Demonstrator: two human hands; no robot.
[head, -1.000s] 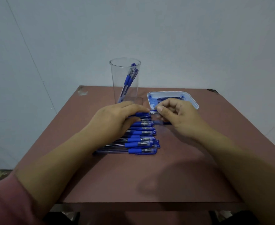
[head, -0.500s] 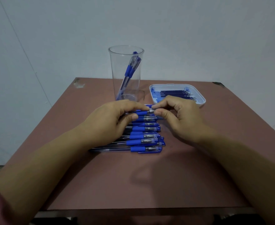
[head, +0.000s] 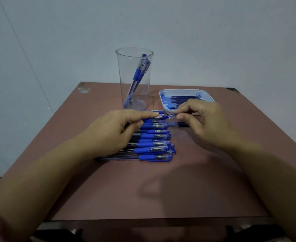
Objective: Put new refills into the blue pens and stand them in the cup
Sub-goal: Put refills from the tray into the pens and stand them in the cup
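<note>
Hands parted: left hand [head: 119, 126] gripped a pen [head: 158, 116] at the far end of the pen row [head: 154, 145], right hand [head: 201, 119] pinched its blue end piece [head: 170, 117], drawn rightward, apparently opening it for refilling.

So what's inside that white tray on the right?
Dark blue refills lie side by side in the white tray. The right hand covers its near part, so their number is hidden.

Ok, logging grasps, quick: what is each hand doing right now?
Left hand: pinching a pen above the row.
Right hand: pinching the same pen's blue end.
</note>
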